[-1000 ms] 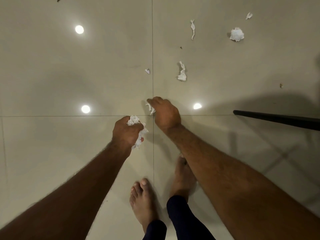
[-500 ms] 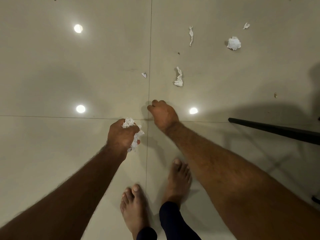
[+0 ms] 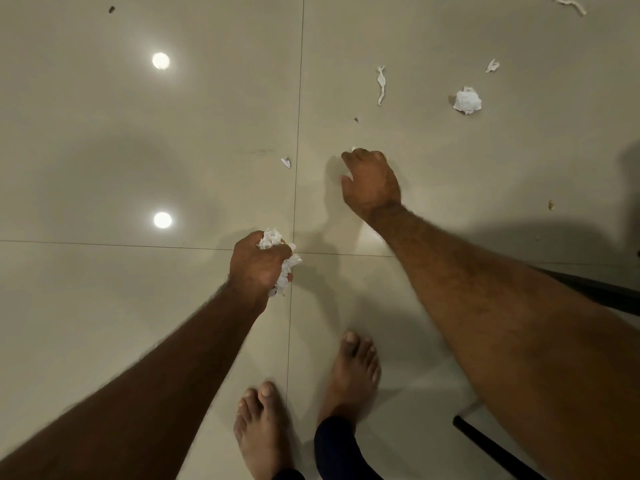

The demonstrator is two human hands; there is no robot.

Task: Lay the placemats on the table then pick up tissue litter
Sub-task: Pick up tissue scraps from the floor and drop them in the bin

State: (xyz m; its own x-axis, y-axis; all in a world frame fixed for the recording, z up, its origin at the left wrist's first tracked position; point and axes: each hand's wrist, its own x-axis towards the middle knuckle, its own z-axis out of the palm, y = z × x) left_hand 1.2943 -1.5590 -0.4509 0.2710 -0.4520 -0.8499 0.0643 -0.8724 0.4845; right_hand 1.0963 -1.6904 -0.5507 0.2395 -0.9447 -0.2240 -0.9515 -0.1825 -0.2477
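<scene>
We see the left hand (image 3: 259,266) clenched round a wad of tissue (image 3: 273,239) above the tiled floor (image 3: 104,306). The right hand (image 3: 372,183) hangs low over a white scrap (image 3: 354,148) at its fingertips; we cannot tell whether it grips. Around lie 5 more pieces: a small chip (image 3: 285,162), a twisted strip (image 3: 381,84), a crumpled ball (image 3: 467,100), a torn bit (image 3: 491,65), a long curl (image 3: 571,3)

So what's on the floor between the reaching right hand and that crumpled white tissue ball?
Nothing: the head view shows only bare tile between the right hand and the crumpled tissue ball. The twisted tissue strip lies off to the left.
</scene>
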